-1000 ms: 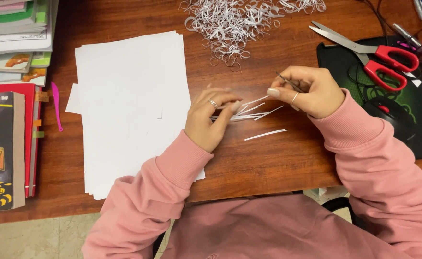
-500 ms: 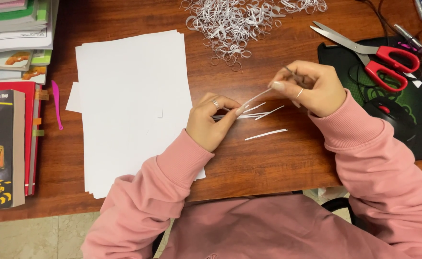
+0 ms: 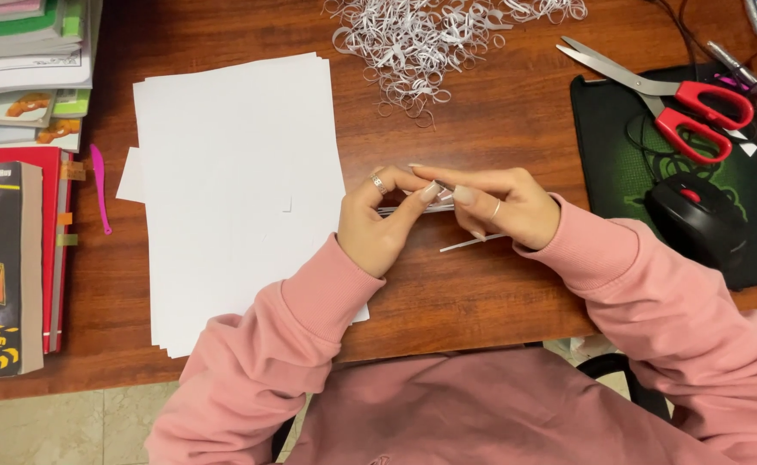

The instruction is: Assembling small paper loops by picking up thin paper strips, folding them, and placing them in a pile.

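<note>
At the left edge of the wooden desk (image 3: 499,112) stands a pile of books (image 3: 12,250), glossy covers in red and black, with a thin pink plastic stick (image 3: 100,188) lying just beside them. Next comes a loose stack of smooth white paper sheets (image 3: 232,189), edges slightly fanned. The left hand (image 3: 378,220), a ring on one finger, meets the right hand (image 3: 499,207) over the bare wood; both are pinching a small bundle of narrow white paper strips (image 3: 404,209) between thumb and fingertips, the strips flat and straight, held just above the desk. One more strip (image 3: 469,244) lies on the wood under the right hand. Both arms wear soft pink sleeves. Farther back sits a tangled heap of curled white paper loops (image 3: 421,43). To the right, red-handled metal scissors (image 3: 671,95) rest half on a black and green mouse pad (image 3: 619,146), with a black mouse (image 3: 692,220) near them
</note>
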